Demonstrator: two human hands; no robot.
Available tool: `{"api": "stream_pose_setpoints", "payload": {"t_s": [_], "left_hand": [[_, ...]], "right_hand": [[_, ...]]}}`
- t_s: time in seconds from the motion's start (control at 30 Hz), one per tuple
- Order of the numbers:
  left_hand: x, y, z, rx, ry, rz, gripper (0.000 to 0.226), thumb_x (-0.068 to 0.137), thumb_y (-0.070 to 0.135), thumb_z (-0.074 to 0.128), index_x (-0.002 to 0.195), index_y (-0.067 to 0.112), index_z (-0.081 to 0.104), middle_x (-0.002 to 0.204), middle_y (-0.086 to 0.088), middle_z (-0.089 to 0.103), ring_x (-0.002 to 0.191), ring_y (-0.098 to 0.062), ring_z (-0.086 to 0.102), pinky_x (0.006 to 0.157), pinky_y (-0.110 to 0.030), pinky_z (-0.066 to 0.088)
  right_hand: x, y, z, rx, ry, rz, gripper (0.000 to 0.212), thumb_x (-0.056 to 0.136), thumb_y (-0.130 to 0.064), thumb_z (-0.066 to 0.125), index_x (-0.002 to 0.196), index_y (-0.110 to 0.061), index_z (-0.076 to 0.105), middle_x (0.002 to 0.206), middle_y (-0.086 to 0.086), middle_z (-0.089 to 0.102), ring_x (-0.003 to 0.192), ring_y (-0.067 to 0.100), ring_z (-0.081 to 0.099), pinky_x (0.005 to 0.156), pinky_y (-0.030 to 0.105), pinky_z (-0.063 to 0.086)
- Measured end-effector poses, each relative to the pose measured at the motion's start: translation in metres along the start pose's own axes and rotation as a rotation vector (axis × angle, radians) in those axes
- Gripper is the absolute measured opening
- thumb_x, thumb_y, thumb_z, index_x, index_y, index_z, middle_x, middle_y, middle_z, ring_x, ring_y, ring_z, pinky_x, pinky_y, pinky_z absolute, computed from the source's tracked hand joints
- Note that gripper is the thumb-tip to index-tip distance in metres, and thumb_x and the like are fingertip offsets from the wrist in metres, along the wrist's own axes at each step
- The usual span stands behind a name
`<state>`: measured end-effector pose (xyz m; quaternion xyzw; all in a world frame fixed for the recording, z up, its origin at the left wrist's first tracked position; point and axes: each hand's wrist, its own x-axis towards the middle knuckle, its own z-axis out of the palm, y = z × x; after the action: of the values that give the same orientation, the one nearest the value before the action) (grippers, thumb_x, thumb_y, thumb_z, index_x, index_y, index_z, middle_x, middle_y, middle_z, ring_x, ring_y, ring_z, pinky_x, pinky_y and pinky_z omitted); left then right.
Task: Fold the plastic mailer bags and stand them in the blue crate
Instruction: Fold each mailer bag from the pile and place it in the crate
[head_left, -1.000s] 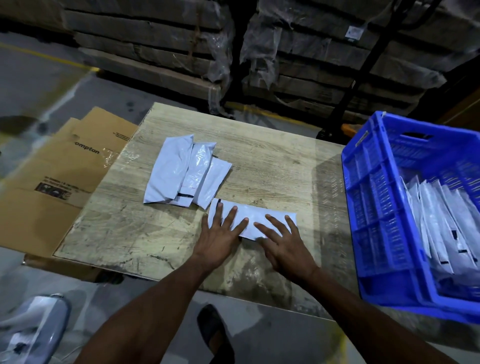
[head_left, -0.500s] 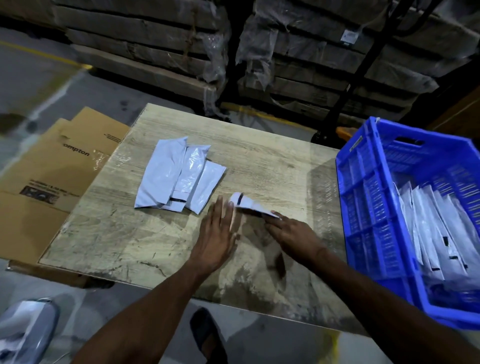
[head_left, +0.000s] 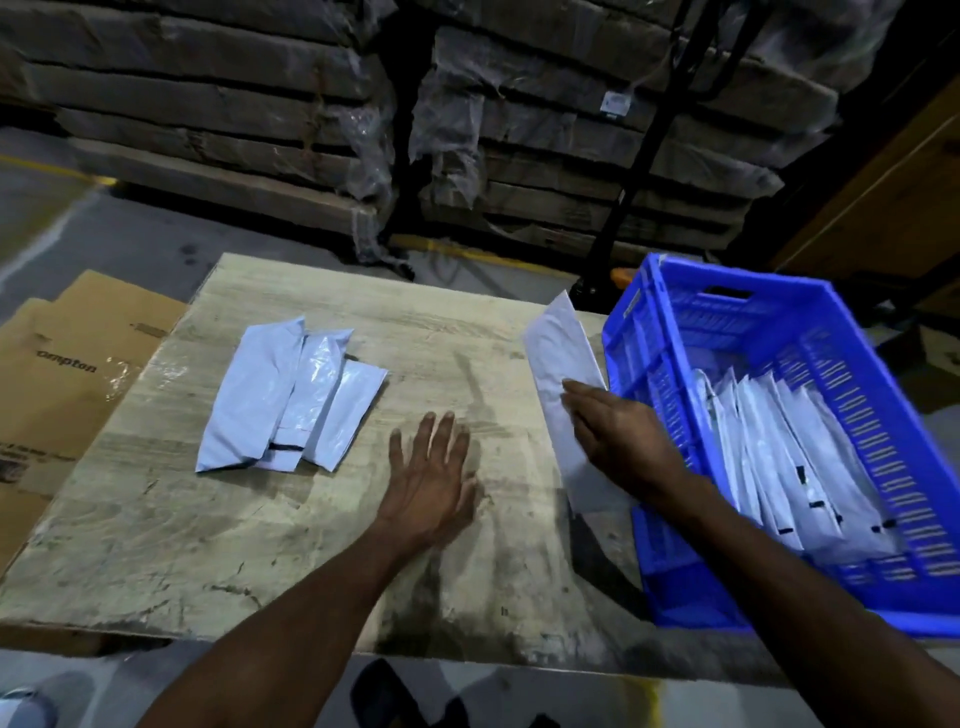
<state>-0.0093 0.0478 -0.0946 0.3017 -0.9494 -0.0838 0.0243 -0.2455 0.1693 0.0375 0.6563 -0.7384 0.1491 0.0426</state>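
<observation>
Right grip (head_left: 621, 441) holds folded mailer (head_left: 563, 364), its fingertips hidden behind.

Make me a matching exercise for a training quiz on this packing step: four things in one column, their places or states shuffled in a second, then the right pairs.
Things:
1. left hand
2. right hand
3. loose mailers
4. crate

Places or states:
A. blue, at the table's right edge, with mailers standing inside
B. flat on the table, fingers straight
C. holds a folded mailer lifted off the table
D. lying overlapped, left of both hands

Pairs: 1-B, 2-C, 3-D, 4-A
</observation>
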Motion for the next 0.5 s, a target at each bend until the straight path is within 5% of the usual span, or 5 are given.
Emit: {"api": "stream_pose_setpoints", "payload": {"t_s": [0.2, 0.4, 0.5], "left_hand": [[0.08, 0.098, -0.076, 0.032, 0.165, 0.175, 0.063, 0.098, 0.049, 0.03, 0.147, 0.014, 0.051, 0.161, -0.014, 0.039, 0.15, -0.036, 0.032, 0.112, -0.07, 0.029], [0.132, 0.21, -0.132, 0.027, 0.146, 0.28, 0.073, 0.095, 0.053, 0.017, 0.152, 0.016, 0.042, 0.166, -0.011, 0.029, 0.154, -0.035, 0.021, 0.116, -0.069, 0.019], [0.15, 0.258, -0.129, 0.035, 0.144, 0.309, 0.069, 0.095, 0.054, 0.023, 0.145, 0.014, 0.05, 0.161, -0.012, 0.038, 0.152, -0.036, 0.027, 0.114, -0.07, 0.024]], "right_hand": [[-0.003, 0.037, -0.083, -0.018, 0.092, 0.093, 0.033, 0.083, -0.004, 0.071, 0.115, -0.01, 0.072, 0.128, 0.006, 0.069, 0.098, 0.032, 0.073, 0.073, 0.044, 0.061], [-0.024, 0.105, -0.147, -0.037, 0.107, 0.151, 0.035, 0.081, -0.01, 0.062, 0.113, -0.009, 0.073, 0.126, 0.009, 0.07, 0.1, 0.034, 0.073, 0.079, 0.049, 0.06], [-0.046, 0.139, -0.162, -0.057, 0.074, 0.205, 0.036, 0.08, -0.008, 0.063, 0.115, -0.01, 0.073, 0.125, 0.01, 0.071, 0.101, 0.036, 0.071, 0.08, 0.05, 0.059]]}}
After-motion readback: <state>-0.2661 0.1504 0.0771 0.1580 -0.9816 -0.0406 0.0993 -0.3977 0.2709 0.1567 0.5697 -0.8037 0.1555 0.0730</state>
